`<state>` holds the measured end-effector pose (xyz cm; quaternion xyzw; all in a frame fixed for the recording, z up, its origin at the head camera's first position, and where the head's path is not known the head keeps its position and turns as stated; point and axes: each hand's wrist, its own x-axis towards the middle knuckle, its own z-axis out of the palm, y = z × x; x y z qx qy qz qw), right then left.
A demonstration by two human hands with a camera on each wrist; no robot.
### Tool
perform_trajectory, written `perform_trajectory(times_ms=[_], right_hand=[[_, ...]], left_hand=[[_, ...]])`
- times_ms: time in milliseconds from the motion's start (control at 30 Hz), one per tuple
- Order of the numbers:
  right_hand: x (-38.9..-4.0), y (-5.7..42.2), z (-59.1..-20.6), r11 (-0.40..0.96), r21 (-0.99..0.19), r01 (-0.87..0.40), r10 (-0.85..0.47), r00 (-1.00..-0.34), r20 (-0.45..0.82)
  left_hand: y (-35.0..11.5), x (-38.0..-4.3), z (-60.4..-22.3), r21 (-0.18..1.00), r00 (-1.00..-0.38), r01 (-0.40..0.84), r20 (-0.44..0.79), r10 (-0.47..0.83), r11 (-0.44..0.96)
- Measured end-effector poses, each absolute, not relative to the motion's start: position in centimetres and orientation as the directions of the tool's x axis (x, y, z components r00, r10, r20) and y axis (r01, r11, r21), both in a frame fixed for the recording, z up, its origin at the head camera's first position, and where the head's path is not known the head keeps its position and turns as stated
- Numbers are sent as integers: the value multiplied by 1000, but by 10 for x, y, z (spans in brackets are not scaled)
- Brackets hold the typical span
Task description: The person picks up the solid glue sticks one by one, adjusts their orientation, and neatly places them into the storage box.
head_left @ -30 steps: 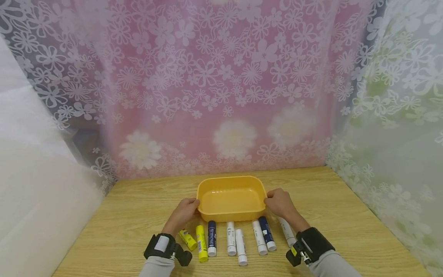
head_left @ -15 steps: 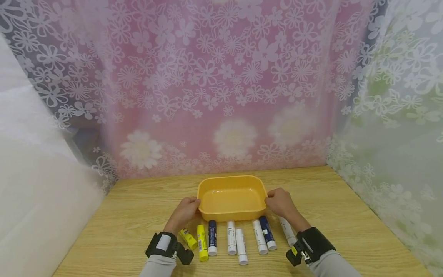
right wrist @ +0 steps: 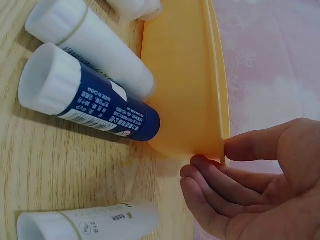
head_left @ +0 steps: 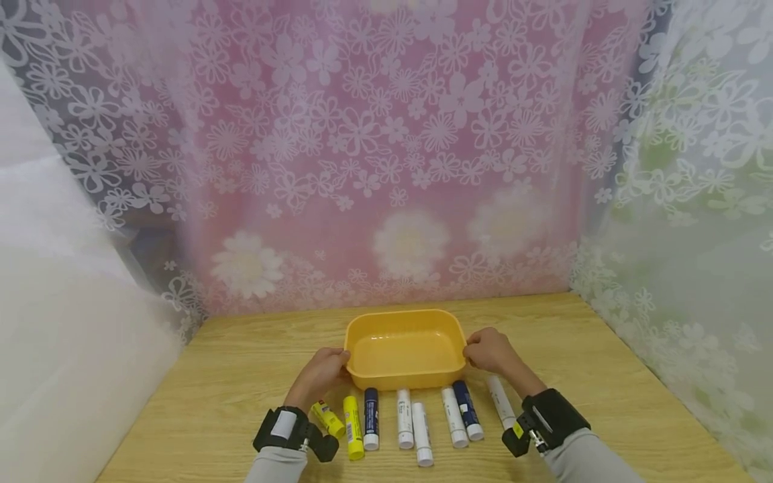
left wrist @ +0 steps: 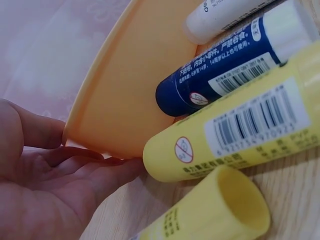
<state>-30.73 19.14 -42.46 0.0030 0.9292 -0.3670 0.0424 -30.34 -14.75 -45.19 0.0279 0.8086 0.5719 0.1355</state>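
A yellow-orange plastic basin (head_left: 406, 352), with nothing inside, sits on the table. My left hand (head_left: 323, 371) holds its left end, thumb at the rim and fingers beneath, as the left wrist view shows. At the right end my right hand (head_left: 494, 351) pinches the rim (right wrist: 216, 90) between thumb and fingers. Several glue sticks lie in front of the basin: a yellow one (head_left: 353, 427) beside a tilted yellow one (head_left: 328, 419), two navy ones (head_left: 371, 418) (head_left: 468, 410), and several white ones (head_left: 404, 419). One white glue stick (head_left: 501, 402) lies partly behind the right wrist strap.
The wood-patterned table (head_left: 253, 349) extends around the basin. A pink flowered curtain (head_left: 386, 168) hangs at its back edge, with pale sheets (head_left: 694, 282) along both sides. Black camera straps (head_left: 280, 429) circle both wrists.
The right forearm has shifted slightly to the right, uncovering more of the rightmost white glue stick's upper end. Both hands stay on the basin, which stands practically where it was.
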Motion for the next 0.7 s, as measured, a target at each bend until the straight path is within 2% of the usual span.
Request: perform_trajectory(times_ms=[233,400,567,700], right_hand=[[-302,195,-415,757,-653,5,-55,-996,-71],[-296,199,-405,776,-631,-15,-34,-999,-19],[-291,201,-398,847,-529,-50,-43,-999,26],[-285,201,-395,886,-461,-43,-51,-999,-6]], left_hand=[[-148,-304,-453,938,-958,-127,-200,204,323],[-147,-304,-453,942,-957,-132,-203,209,310],[-146,-303,-454,941,-960,-135,-202,194,310],[-146,-303,-455,943,-961,-139,-202,188,304]])
